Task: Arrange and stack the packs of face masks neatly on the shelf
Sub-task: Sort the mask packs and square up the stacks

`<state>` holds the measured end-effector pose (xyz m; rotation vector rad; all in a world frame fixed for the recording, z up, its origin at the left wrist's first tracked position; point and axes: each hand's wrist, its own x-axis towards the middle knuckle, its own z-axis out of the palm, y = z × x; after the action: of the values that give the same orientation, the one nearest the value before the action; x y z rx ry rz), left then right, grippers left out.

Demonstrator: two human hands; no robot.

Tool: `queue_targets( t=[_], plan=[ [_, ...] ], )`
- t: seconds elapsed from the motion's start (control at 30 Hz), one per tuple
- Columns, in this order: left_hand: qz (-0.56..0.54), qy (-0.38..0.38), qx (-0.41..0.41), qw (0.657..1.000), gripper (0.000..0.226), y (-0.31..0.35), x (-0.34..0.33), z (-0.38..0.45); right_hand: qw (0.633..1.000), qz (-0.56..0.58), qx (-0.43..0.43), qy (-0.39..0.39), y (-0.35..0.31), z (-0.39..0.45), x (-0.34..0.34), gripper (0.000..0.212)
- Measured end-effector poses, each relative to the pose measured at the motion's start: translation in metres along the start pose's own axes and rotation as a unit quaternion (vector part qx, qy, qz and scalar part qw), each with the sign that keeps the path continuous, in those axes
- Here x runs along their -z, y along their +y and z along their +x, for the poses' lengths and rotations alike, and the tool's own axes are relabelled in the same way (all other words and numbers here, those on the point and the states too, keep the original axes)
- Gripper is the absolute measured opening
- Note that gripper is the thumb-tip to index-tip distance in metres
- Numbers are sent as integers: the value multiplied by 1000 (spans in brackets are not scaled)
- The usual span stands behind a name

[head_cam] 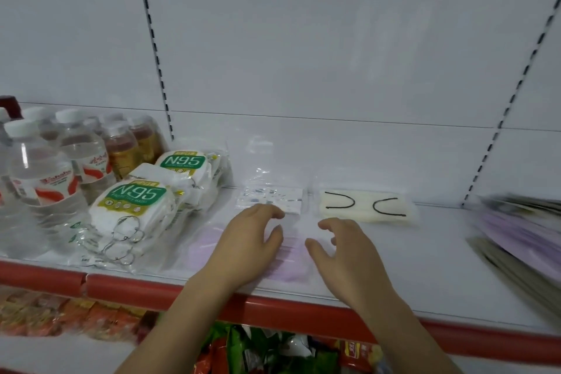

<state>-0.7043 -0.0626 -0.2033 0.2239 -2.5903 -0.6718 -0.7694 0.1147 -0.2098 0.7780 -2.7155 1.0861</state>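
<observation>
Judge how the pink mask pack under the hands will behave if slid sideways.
The pink mask pack looks flat and thin, so probably light and floppy. Its glossy clear wrap likely slides easily on the smooth white shelf.

The pack under my hands is pale lilac (291, 264); at twelve o'clock from it lies a white pack with small blue-grey speckles (273, 196), and at two o'clock a cream pack with black ear loops (364, 206). At nine o'clock the white N95 packs (133, 200) carry green and yellow labels. The shelf (425, 267) is white with a red front edge.
</observation>
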Motion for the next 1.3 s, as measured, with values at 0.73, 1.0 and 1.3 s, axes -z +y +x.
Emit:
queue_targets(
  t=[0.73,1.0,1.3],
  plan=[
    [-232,-50,-141,961,15,351,-171,85,956,-55,10,289,225,-41,325,26],
    [-16,-78,-174,981,29,427,-218,112,992,-118,-12,48,349,-8,420,54],
    [10,-137,-157,978,6,415,-241,120,980,-163,47,-106,366,27,421,32]
  ],
)
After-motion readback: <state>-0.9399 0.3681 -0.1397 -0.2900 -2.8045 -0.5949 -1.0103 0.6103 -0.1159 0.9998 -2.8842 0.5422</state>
